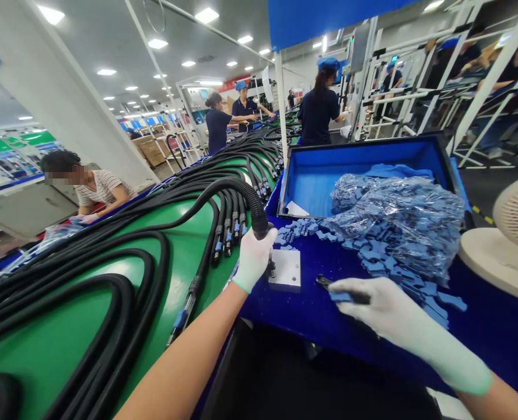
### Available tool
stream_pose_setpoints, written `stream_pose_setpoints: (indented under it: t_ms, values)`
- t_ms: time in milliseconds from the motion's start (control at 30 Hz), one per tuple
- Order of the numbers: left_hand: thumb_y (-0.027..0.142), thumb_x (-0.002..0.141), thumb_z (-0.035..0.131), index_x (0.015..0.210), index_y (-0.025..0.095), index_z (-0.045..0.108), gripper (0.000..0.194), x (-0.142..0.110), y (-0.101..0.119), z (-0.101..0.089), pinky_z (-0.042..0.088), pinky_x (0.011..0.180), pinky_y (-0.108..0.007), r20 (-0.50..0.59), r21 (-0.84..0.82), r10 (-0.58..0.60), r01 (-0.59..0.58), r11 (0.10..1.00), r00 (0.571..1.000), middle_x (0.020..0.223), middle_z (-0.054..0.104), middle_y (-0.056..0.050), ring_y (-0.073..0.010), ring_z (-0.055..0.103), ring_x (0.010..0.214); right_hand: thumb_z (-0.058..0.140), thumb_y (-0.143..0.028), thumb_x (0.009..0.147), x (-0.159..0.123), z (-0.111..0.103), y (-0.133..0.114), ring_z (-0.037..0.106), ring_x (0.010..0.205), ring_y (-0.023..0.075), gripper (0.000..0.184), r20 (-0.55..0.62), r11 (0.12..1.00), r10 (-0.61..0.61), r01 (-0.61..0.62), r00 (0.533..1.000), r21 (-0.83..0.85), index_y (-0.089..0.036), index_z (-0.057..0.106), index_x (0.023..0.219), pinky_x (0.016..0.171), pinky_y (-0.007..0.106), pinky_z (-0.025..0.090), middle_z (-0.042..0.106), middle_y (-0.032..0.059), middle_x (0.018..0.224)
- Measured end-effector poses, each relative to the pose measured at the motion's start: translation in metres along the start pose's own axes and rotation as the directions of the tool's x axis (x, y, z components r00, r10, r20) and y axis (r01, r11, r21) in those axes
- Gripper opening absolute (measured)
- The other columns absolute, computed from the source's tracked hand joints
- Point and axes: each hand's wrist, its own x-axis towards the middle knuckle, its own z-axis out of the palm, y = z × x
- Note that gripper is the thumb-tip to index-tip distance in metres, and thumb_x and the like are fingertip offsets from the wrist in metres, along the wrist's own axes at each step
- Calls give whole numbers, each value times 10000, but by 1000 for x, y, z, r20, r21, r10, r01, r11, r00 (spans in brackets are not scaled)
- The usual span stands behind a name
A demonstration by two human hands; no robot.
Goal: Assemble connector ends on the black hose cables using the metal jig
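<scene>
I see black hoses (163, 262) across the green surface (184, 251); my left grip (254, 259) is closed around a ribbed black hose (247, 191), its end at the holed metal block (287, 268) on the blue desk (285, 306). Further right, my right grip (379, 303) clasps a dark tool (324, 281) and a blue piece (340, 297), near heaped blue pieces (373, 256)

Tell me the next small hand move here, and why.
Probably bring the right hand leftward to the metal block: it holds a blue piece off to the block's right, while the left hand holds the hose end by the block.
</scene>
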Motion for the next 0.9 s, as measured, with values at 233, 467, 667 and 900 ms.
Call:
stream_pose_setpoints:
  t_ms: [233,467,667,900]
  values:
    - [395,879,690,1116,117,643,368,5,7,-11,432,578,-258,111,-5,12,-11,1000,994,604,601,-5,-144,543,555,568,-384,921,79,19,-51,628,774,89,373,-3,969,-245,245,969,10,-156,719,1175,732,181,435,704,34,924]
    - [321,824,725,1090,118,692,336,9,1,-12,485,737,-290,75,41,32,-35,999,997,774,664,-30,-155,591,702,500,-384,937,128,36,-70,538,636,59,288,117,951,-304,295,945,91,-105,572,926,614,174,358,627,16,785]
    - [339,847,710,1113,127,671,342,11,-3,-9,492,726,-283,107,-22,24,-22,1000,994,805,656,-28,-148,592,712,656,-559,844,153,48,-64,405,637,26,493,128,964,-253,238,959,123,-72,609,791,606,179,312,546,1,727]
    - [508,936,636,1078,137,616,397,1,-3,-45,521,739,-288,49,5,18,-19,1000,999,845,665,-67,-157,625,733,615,-619,860,150,50,-65,526,719,66,540,123,964,-265,262,956,43,-88,711,889,656,197,341,623,21,801]
